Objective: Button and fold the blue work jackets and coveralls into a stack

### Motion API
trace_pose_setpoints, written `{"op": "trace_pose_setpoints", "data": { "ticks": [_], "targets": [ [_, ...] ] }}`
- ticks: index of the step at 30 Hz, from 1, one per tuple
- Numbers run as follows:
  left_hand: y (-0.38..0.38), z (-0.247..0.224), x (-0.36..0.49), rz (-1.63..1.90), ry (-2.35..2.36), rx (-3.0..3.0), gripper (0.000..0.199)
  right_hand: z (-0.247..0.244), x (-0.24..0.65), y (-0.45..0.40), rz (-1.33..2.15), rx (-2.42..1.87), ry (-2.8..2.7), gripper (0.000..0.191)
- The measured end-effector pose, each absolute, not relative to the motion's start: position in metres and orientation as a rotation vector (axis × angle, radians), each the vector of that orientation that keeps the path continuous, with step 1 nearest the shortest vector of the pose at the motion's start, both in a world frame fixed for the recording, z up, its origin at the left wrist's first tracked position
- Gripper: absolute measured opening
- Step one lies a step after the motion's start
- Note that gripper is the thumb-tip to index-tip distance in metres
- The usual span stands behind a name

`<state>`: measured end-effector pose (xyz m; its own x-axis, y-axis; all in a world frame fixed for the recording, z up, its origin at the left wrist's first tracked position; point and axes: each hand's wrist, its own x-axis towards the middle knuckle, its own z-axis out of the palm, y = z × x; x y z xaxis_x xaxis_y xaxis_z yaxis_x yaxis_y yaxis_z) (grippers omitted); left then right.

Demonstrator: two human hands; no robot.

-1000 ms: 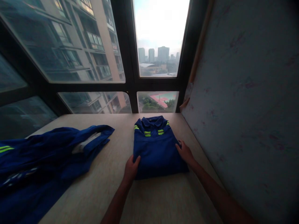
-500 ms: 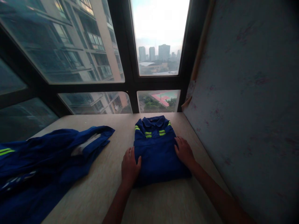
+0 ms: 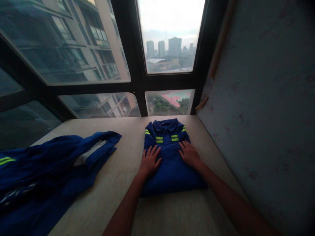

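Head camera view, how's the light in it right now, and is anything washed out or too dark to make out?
Head view: backlit, with the sky washed out nearly white; head view: the wall is dim and soft in detail; head view: the folded blue garment looks dark, though its yellow-green stripes, the left hand and the right hand show clearly.

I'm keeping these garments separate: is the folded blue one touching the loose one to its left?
Apart. The head view shows pale surface between the folded garment and the loose garment.
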<state>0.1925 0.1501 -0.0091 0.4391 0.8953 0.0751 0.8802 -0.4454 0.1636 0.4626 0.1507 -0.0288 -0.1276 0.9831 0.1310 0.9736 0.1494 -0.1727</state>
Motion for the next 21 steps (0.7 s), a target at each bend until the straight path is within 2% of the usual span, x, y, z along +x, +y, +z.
{"op": "trace_pose_setpoints", "data": {
  "ticks": [8, 15, 21],
  "targets": [
    [0.127, -0.006, 0.192, 0.291, 1.611, 2.519, 0.057, -0.027, 0.460, 0.133, 0.042, -1.837, -2.208, 0.051],
    [0.060, -0.014, 0.182, 0.398, 1.622, 2.527, 0.058, -0.035, 0.456, 0.076, -0.006, -1.755, -2.227, 0.052],
    [0.006, -0.018, 0.166, 0.453, 1.553, 2.495, 0.059, -0.038, 0.458, 0.022, 0.137, -1.627, -2.174, 0.052]
  ]
}}
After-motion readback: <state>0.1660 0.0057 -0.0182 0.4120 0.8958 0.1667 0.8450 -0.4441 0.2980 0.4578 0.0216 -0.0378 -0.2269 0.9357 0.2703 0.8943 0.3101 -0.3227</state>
